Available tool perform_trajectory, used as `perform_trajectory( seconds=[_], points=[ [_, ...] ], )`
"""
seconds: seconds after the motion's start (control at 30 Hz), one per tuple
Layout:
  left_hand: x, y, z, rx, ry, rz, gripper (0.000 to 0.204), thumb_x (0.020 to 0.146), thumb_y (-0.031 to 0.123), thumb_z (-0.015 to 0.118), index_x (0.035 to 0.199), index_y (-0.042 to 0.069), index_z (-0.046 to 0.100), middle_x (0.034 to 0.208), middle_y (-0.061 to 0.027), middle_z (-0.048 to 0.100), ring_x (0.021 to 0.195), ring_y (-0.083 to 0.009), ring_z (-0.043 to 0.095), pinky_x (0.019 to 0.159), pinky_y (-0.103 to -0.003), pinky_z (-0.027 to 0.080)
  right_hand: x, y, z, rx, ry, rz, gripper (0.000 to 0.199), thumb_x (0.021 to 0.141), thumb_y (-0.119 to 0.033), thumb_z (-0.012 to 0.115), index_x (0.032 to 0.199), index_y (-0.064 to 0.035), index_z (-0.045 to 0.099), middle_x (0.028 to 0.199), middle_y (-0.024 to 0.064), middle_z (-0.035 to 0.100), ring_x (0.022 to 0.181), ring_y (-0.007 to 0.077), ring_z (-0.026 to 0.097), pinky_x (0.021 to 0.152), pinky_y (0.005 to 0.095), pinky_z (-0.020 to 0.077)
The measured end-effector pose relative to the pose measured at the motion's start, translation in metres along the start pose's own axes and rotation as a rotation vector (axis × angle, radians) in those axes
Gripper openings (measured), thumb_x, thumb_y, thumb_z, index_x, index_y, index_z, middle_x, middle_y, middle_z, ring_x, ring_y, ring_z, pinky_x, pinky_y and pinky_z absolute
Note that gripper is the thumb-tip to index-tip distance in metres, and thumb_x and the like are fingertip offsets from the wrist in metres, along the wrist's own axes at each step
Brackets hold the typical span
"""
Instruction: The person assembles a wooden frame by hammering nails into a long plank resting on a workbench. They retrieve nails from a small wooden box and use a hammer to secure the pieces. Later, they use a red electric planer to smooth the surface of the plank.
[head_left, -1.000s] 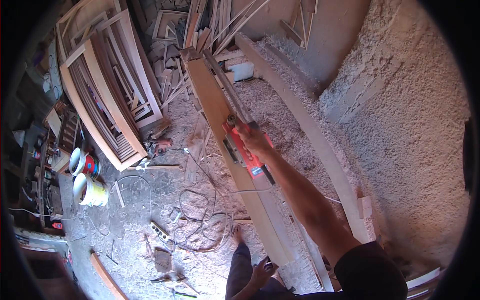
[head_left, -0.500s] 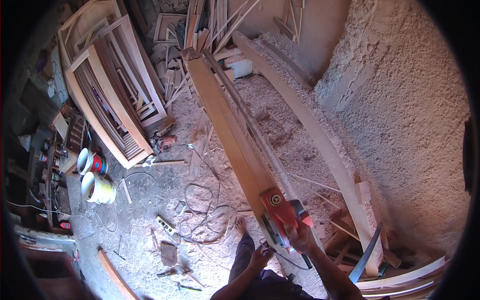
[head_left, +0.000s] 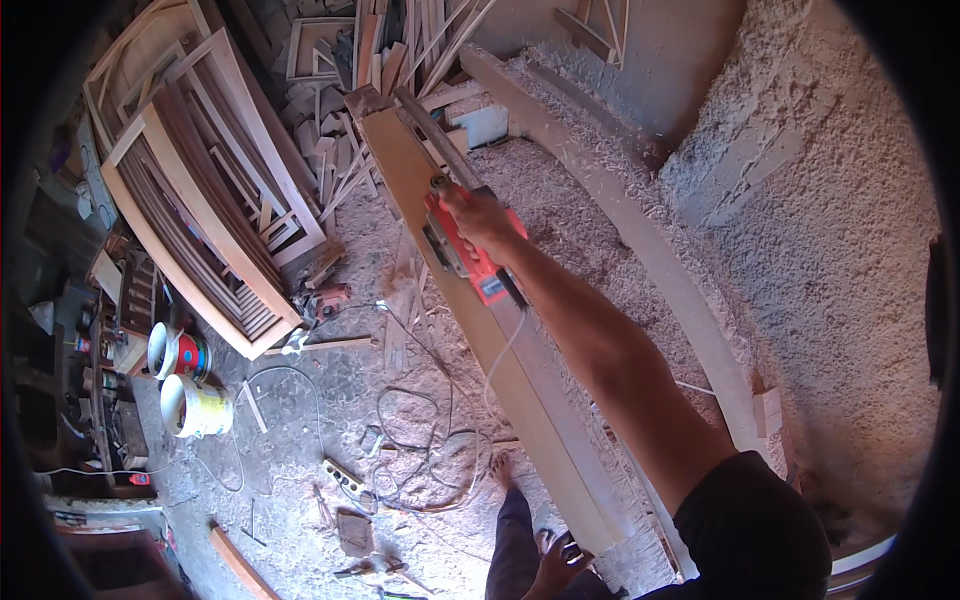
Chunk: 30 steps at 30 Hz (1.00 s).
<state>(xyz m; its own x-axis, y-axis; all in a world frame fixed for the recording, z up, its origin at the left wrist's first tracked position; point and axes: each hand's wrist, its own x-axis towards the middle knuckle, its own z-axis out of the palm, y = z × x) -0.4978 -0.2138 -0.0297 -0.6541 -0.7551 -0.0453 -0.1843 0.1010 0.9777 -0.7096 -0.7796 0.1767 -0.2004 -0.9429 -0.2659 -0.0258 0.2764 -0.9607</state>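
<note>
My right hand grips the handle of a red electric hand planer, its arm stretched far forward. The planer sits on a long wooden plank, nearer its far end. A pale cord hangs from the back of the tool and curves down over the plank. Low in the view, by the plank's near end and my leg, my left hand has its fingers curled round something small and dark that I cannot make out.
Wooden frames lean in a stack at the left, above two buckets. Black cables loop over the shaving-strewn floor beside my bare foot. A long beam runs along the right, next to a large shavings heap.
My right hand has pushed the planer forward along the plank, from its near part to well toward its far end. My left hand has shifted slightly lower and to the right.
</note>
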Motion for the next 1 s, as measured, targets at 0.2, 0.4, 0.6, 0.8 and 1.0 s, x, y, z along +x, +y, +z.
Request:
perform_trajectory(
  seconds=[0.2, 0.4, 0.6, 0.8, 1.0],
  points=[
    [-0.002, 0.009, -0.024, 0.478, -0.126, 0.260, 0.034, 0.082, 0.016, 0.068, 0.116, 0.023, 0.065, 0.110, -0.0088, 0.066, 0.114, -0.0226, 0.061, 0.099, -0.047, 0.042, -0.056, 0.015, 0.001, 0.004, -0.120, -0.012, 0.058, 0.092, -0.064, 0.056, 0.098, -0.0069, 0.061, 0.058, 0.0002, 0.049, 0.041, 0.0106, 0.046, 0.036, 0.0295, 0.0381],
    [0.010, 0.011, -0.017, -0.409, -0.082, -0.435, 0.078, 0.080, 0.020, 0.081, 0.141, -0.002, 0.038, 0.120, -0.0165, 0.060, 0.116, -0.0313, 0.058, 0.103, -0.045, 0.044, -0.219, 0.073, -0.041, -0.146, -0.135, 0.130, 0.058, 0.089, -0.065, 0.059, 0.116, -0.0137, 0.059, 0.052, 0.0038, 0.051, 0.041, 0.0160, 0.054, 0.035, 0.0344, 0.0411],
    [0.009, 0.032, -0.026, 0.026, -0.119, -0.119, 0.120, 0.070, 0.026, 0.090, 0.152, -0.006, 0.008, 0.153, -0.0281, 0.025, 0.142, -0.0376, 0.031, 0.109, -0.043, 0.040, -0.434, 0.167, -0.096, -0.958, 0.078, -0.923, 0.053, 0.088, -0.005, 0.059, 0.136, -0.0203, 0.042, 0.129, 0.0337, 0.052, 0.060, 0.0375, 0.065, 0.043, 0.0389, 0.0521],
    [-0.014, 0.034, -0.027, -0.247, -0.062, -0.161, 0.136, 0.066, 0.026, 0.092, 0.154, 0.000, -0.009, 0.160, -0.0282, 0.006, 0.147, -0.0359, 0.021, 0.112, -0.043, 0.038, -0.600, 0.160, -0.116, -0.409, -0.035, -0.061, 0.063, 0.099, -0.039, 0.054, 0.149, -0.0063, 0.033, 0.094, 0.0277, 0.067, 0.067, 0.0379, 0.067, 0.053, 0.0413, 0.0504],
    [0.008, 0.045, -0.029, -0.535, -0.126, -0.215, 0.118, 0.082, 0.006, 0.078, 0.155, 0.007, -0.015, 0.157, -0.0199, 0.023, 0.134, -0.0276, 0.046, 0.103, -0.037, 0.047, -0.561, 0.195, -0.114, -0.463, 0.061, -0.176, 0.069, 0.098, -0.046, 0.053, 0.147, -0.0008, 0.035, 0.072, 0.0247, 0.063, 0.066, 0.0363, 0.069, 0.053, 0.0410, 0.0478]
  ],
)
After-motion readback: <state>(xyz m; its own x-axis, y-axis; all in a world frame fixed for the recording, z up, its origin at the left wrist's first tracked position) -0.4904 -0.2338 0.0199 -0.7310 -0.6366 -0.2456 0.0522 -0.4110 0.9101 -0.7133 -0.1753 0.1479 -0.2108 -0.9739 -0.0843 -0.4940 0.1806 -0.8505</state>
